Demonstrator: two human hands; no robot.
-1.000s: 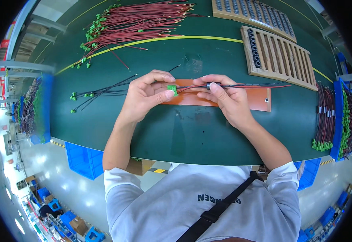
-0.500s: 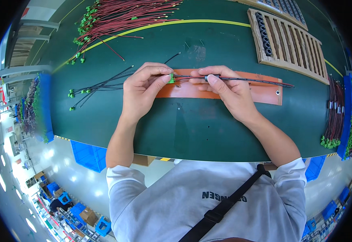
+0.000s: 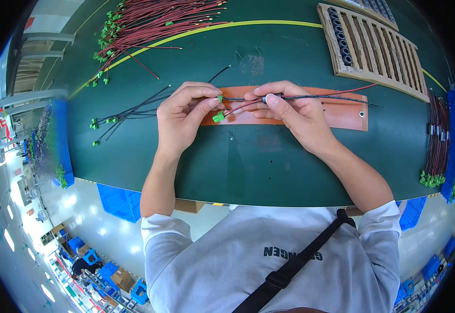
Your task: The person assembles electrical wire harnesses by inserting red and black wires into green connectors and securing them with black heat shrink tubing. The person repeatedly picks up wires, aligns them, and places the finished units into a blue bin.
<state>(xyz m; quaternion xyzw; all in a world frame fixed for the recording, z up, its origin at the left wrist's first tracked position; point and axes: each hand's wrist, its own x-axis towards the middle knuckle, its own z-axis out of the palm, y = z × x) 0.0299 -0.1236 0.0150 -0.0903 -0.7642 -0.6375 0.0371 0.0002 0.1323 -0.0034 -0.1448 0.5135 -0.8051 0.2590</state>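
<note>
Head view: left hand [image 3: 185, 112] pinches a green connector [image 3: 219, 97], while right hand [image 3: 295, 112] grips a small grey sleeve [image 3: 265, 98] on the black wires [image 3: 331, 97]. A second connector [image 3: 218, 117], which sat between the fingers before, now dangles free over the orange mat [image 3: 342, 112] on the green surface [image 3: 269, 161], so the pair looks separated.

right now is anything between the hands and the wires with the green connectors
Nothing visible: the left hand and right hand already pinch the wires directly, above the orange mat.
</note>
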